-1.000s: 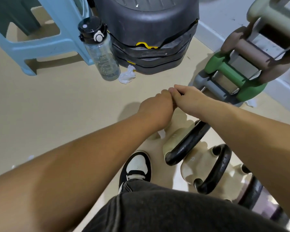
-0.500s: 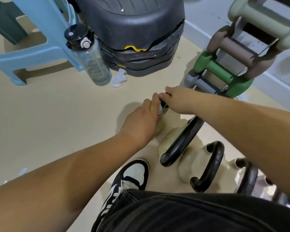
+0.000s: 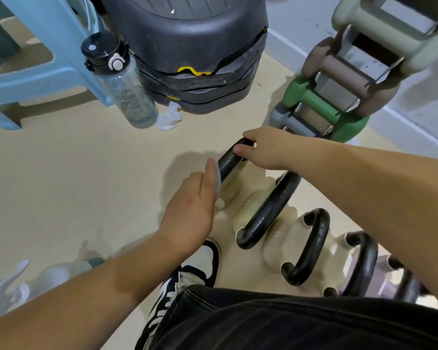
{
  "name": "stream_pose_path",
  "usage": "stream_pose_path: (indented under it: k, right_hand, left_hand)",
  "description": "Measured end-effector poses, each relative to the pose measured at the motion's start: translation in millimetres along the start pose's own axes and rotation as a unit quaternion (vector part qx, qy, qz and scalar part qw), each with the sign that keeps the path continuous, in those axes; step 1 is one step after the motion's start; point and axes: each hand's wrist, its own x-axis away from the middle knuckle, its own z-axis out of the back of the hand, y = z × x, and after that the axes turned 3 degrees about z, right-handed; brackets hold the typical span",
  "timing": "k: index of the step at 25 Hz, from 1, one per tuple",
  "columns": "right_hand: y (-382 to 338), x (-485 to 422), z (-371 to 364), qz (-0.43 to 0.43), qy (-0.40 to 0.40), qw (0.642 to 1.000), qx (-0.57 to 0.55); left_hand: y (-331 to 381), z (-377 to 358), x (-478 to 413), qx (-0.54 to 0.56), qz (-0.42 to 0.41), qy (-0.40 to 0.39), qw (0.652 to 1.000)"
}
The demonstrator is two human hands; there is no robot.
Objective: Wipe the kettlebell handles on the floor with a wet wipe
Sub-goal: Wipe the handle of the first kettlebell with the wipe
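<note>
Black handle (image 3: 229,161) in right grip (image 3: 266,149)

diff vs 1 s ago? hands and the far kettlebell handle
The left hand has pulled back from the right and slid down the far kettlebell handle, fingers now straight, pressing the wet wipe to it. The right hand still grips the handle's top. The other kettlebells, water bottle and crumpled wipe have not moved.

right hand (image 3: 268,147) gripping handle (image 3: 229,160), left hand (image 3: 190,210) perhaps wiping
</note>
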Motion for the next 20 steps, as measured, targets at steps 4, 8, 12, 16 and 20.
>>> stream_pose_path:
  k: [4,8,12,16,20]
  right_hand:
    - [5,-10,0,0.017,0.029,0.998,-0.049]
    - [8,-16,-1,-0.001,0.011,0.998,-0.06]
    - [6,-23,-6,-0.007,0.022,1.0,-0.016]
    - [0,-23,-6,-0.02,0.018,0.999,-0.021]
    - [-6,-24,0,-0.049,0.024,0.997,-0.06]
  left_hand:
    - [29,14,-87,-0.077,0.088,-0.082,0.99]
    - [43,12,-106,-0.013,0.08,-0.099,0.992]
    - [13,5,-33,0.1,0.071,-0.042,0.992]
    - [-1,-1,18,0.153,0.087,0.021,0.984]
    - [26,8,-69,-0.015,0.109,-0.078,0.991]
